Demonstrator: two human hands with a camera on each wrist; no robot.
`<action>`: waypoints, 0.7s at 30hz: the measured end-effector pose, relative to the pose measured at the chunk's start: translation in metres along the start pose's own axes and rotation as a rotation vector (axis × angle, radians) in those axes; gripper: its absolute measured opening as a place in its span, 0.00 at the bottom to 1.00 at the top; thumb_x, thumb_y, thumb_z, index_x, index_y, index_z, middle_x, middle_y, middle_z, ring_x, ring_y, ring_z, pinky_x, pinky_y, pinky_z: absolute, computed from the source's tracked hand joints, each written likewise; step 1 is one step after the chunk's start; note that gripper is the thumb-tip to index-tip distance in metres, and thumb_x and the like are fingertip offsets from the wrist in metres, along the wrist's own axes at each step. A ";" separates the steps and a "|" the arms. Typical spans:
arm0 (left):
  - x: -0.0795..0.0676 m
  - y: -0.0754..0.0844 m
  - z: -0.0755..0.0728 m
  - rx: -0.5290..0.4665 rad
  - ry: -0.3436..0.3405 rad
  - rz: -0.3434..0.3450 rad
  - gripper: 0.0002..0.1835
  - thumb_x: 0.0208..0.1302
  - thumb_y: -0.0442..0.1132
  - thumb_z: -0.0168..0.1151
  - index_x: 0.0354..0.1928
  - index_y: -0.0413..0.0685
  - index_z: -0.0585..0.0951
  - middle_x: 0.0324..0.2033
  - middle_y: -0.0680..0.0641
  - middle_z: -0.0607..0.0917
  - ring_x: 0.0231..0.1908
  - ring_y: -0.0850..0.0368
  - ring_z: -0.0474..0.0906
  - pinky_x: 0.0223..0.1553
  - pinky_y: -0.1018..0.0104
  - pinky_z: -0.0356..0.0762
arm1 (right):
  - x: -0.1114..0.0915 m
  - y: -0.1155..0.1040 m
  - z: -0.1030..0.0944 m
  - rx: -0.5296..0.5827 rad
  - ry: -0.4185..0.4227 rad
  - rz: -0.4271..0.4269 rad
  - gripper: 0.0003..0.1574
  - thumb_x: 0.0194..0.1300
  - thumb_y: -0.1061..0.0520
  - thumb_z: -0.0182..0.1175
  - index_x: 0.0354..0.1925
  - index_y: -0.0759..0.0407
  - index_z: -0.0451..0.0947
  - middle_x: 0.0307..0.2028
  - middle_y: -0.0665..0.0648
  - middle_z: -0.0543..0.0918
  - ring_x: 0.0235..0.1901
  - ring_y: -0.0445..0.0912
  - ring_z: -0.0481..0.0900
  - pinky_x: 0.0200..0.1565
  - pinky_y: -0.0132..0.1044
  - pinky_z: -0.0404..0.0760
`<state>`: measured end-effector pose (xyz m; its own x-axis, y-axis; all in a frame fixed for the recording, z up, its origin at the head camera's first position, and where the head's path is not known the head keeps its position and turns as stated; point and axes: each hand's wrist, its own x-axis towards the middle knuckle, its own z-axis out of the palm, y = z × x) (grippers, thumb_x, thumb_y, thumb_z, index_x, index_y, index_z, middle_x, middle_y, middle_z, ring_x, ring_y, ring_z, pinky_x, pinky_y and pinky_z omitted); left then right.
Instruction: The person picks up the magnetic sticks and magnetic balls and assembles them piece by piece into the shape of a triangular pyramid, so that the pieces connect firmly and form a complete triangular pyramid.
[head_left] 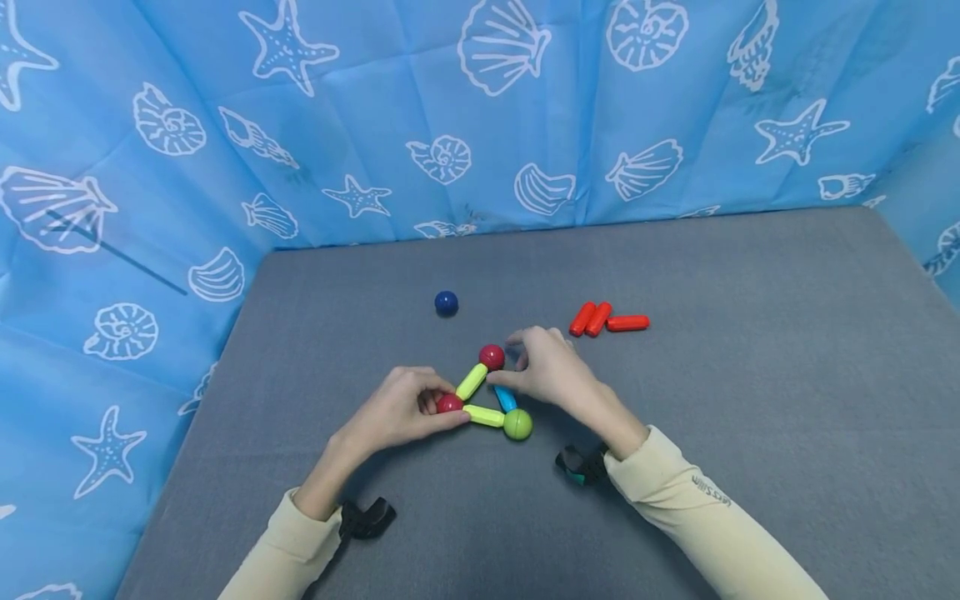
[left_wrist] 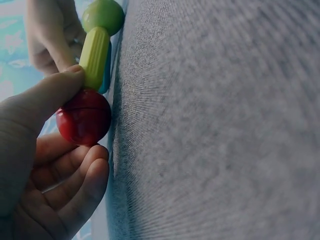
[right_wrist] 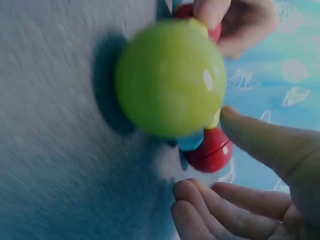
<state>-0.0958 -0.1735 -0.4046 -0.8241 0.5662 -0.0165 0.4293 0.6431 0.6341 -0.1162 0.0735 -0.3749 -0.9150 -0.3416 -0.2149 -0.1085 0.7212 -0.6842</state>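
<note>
A flat triangle of balls and rods lies on the table. Its corners are a near-left red ball (head_left: 450, 404), a far red ball (head_left: 492, 357) and a green ball (head_left: 517, 424). Two yellow rods (head_left: 484, 416) and a blue rod (head_left: 506, 398) join them. My left hand (head_left: 397, 407) pinches the near-left red ball, the thumb reaching onto a yellow rod (left_wrist: 94, 57) in the left wrist view. Beside the far red ball (right_wrist: 212, 152), my right hand (head_left: 551, 367) has thumb and fingers spread apart; whether the thumb touches the triangle is hard to tell.
Beyond the triangle sits a dark blue ball (head_left: 446, 303). Several red rods (head_left: 598, 319) lie to the right of it, past my right hand. The grey table (head_left: 750, 375) meets a blue shell-patterned curtain (head_left: 495, 125) along its far side.
</note>
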 end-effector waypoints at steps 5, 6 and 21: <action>0.000 0.000 0.001 0.008 0.008 0.008 0.15 0.59 0.48 0.76 0.41 0.46 0.89 0.27 0.54 0.84 0.25 0.69 0.75 0.27 0.74 0.79 | -0.014 -0.003 0.010 0.020 0.032 -0.007 0.26 0.57 0.50 0.77 0.49 0.64 0.87 0.16 0.51 0.79 0.17 0.40 0.74 0.32 0.39 0.74; 0.000 0.000 0.001 0.008 0.009 0.008 0.15 0.59 0.48 0.76 0.41 0.46 0.89 0.27 0.54 0.84 0.25 0.69 0.75 0.27 0.75 0.79 | -0.016 -0.003 0.012 0.025 0.036 -0.011 0.24 0.57 0.51 0.77 0.48 0.64 0.88 0.15 0.51 0.79 0.17 0.40 0.73 0.31 0.38 0.74; 0.002 0.002 0.004 0.002 0.004 0.016 0.15 0.59 0.48 0.77 0.39 0.45 0.89 0.26 0.54 0.84 0.24 0.70 0.75 0.26 0.75 0.79 | -0.023 -0.004 0.020 0.055 0.074 0.008 0.15 0.61 0.57 0.74 0.46 0.62 0.88 0.17 0.50 0.79 0.15 0.38 0.69 0.20 0.28 0.65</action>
<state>-0.0953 -0.1692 -0.4061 -0.8182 0.5749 -0.0033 0.4436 0.6350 0.6324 -0.0870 0.0662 -0.3810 -0.9420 -0.2892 -0.1702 -0.0813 0.6888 -0.7204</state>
